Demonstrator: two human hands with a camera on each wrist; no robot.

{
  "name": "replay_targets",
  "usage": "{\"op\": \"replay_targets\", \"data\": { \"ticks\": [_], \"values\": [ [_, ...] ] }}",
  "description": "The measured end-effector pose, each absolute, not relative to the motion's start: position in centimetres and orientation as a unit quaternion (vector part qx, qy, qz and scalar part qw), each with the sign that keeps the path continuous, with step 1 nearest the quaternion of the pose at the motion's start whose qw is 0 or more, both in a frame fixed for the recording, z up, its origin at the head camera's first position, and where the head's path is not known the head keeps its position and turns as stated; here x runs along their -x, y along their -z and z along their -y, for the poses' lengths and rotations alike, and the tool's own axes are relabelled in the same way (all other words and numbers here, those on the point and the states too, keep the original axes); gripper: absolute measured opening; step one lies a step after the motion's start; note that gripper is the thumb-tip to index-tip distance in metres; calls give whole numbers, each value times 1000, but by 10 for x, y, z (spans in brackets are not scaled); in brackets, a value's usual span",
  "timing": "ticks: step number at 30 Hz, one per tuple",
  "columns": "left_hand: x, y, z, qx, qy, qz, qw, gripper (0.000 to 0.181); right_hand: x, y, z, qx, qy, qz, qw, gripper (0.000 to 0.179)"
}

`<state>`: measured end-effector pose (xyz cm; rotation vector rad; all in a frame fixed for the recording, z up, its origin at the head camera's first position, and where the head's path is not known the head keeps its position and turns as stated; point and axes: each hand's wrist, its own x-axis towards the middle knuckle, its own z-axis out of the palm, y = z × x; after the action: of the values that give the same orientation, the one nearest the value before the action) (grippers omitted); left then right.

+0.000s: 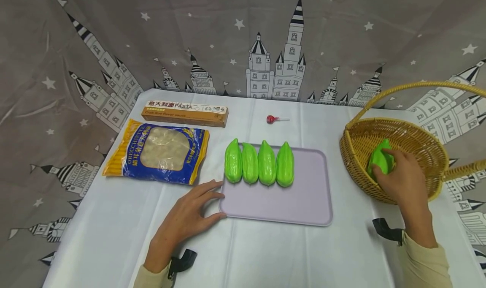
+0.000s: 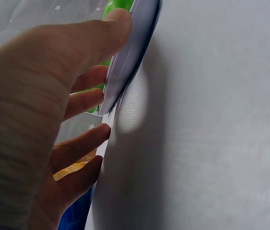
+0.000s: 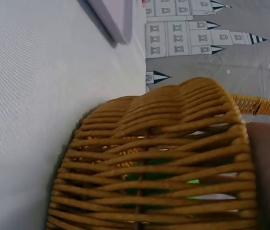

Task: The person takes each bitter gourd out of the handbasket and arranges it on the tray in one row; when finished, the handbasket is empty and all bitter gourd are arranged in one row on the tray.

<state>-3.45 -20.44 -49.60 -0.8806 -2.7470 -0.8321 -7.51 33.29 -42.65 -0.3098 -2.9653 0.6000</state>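
Inside a wicker basket (image 1: 355,163), my right hand (image 1: 406,178) grips a green ridged, pointed gourd (image 1: 381,158) between thumb and fingers. From the right wrist, only bits of green show through the basket weave (image 3: 192,143), and most of that hand is hidden. Several matching green gourds (image 1: 267,163) lie side by side in a row on the left part of a lilac tray (image 1: 307,186). At the tray's left edge my left hand (image 1: 186,214) rests with fingers spread, thumb and fingertips right at the rim, holding nothing.
A blue and yellow orecchiette bag (image 1: 163,150) lies left of the tray, with a long pasta box (image 1: 186,112) behind it. A red lollipop (image 1: 271,119) lies behind the tray. The basket's tall handle (image 1: 417,84) arches over its far side. A grey castle-print cloth (image 1: 212,17) hangs behind the table.
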Motion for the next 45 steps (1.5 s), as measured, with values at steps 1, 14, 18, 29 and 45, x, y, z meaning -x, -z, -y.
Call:
{"op": "replay_targets", "data": {
  "ticks": [1,14,18,29,45],
  "values": [
    [35,496,204,293,276,913,70,50,75,425,-331,103,-200,973,57,58],
    [36,497,205,296,277,911,73,50,67,398,-316,94,-234,956,148,55],
    [36,497,205,294,276,912,72,50,64,391,-309,77,-250,949,179,52],
    [37,496,206,293,272,914,71,50,61,387,-280,4,-315,930,190,51],
    [35,498,204,293,274,913,67,49,69,417,-254,-85,-310,928,191,56]
  ]
}}
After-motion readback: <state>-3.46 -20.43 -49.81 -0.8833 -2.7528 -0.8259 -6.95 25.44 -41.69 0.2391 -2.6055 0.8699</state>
